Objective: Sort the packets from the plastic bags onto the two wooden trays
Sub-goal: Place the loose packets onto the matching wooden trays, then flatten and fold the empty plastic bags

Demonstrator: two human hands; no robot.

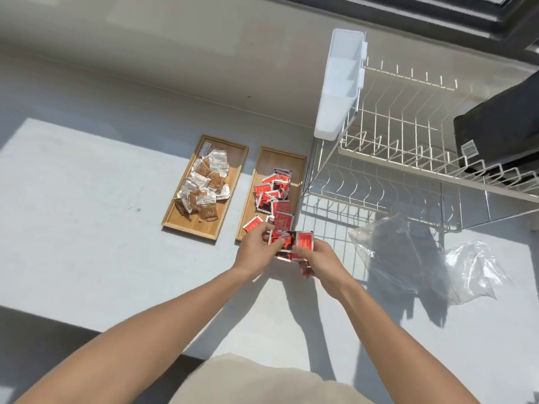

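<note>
Nearest, the left hand (256, 252) and right hand (320, 262) have fingers (297, 252) closed around a bunch of red packets (291, 242) over the right wooden tray's (268, 158) near end. Beyond, brown packets (204, 185) fill the left wooden tray (230, 147); both plastic bags (408, 258) look emptied, so sorting seems nearly finished.

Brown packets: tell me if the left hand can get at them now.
Probably yes. The brown packets lie uncovered in the left tray, nothing between, but the left hand would first have to drop its red packets.
</note>
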